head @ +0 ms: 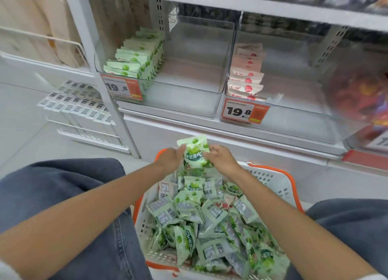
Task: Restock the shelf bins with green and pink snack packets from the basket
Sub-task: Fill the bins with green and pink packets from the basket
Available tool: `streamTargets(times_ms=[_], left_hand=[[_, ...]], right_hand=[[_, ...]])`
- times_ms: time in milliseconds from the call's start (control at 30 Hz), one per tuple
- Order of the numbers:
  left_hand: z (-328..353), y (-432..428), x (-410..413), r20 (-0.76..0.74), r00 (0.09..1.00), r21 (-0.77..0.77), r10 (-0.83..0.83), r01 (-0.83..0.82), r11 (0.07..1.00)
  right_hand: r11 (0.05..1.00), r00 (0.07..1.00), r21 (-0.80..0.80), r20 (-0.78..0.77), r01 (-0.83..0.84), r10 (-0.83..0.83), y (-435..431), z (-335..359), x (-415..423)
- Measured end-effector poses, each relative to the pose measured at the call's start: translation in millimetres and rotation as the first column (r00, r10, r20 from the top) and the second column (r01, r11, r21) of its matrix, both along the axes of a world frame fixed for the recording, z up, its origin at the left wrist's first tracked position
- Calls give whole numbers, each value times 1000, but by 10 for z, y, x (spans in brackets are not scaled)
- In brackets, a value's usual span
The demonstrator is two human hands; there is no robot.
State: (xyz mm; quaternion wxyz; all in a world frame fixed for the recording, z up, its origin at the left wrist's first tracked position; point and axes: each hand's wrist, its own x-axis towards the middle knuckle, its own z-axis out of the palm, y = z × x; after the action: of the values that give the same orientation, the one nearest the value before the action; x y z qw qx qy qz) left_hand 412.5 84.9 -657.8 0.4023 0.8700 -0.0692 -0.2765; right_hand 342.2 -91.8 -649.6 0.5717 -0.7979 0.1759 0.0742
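Two clear bins sit side by side on the shelf, each only partly filled. The left bin [189,86] has one row of green packets [136,57] standing along its left wall. The right bin [294,86] has one row of pink packets [246,73] along its left wall, and the rest of both floors is bare. The left hand [171,158] and right hand [220,158] pinch a small green bunch [196,153] between them, raised above the far end of the basket [279,181] and below the shelf's front edge. The basket is heaped, mostly with green and a little pink showing. The restocking looks to be at an early stage, with most of the stock not yet moved.
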Motion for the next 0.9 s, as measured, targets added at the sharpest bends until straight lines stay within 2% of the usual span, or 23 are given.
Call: streamTargets(times_ms=[67,167,300,467,533,600,733,833,900], left_hand=[[194,-42,22,69,995,-98,74,-67,993],[533,-83,110,316,943,-144,100,-57,988],[981,-19,331,577,805,-167,140,-52,985],[1627,35,826,769,624,-143,136,-40,989],[1808,43,1157,798,588,-134,132,-41,990],[1887,57,1580,799,592,-88,104,-56,995],[1809,53,2391,721,665,310,-198,-54,949],[1721,27,2700,636,697,413,-330,54,909],[1636,53,2866,597,707,486,-379,58,872]], right_hand=[[995,998,96,61,13,-19,54,330,78],[970,989,242,144,-10,-25,166,751,231],[972,973,235,228,-16,-39,279,1262,471],[963,932,268,345,19,-115,364,1777,954],[967,914,244,369,80,-168,336,1913,1246],[961,898,200,360,189,-252,267,1929,1601],[921,880,33,283,388,-381,147,1660,2349],[893,864,-48,279,448,-419,130,1438,2854],[883,858,-79,289,464,-425,120,1268,3209]])
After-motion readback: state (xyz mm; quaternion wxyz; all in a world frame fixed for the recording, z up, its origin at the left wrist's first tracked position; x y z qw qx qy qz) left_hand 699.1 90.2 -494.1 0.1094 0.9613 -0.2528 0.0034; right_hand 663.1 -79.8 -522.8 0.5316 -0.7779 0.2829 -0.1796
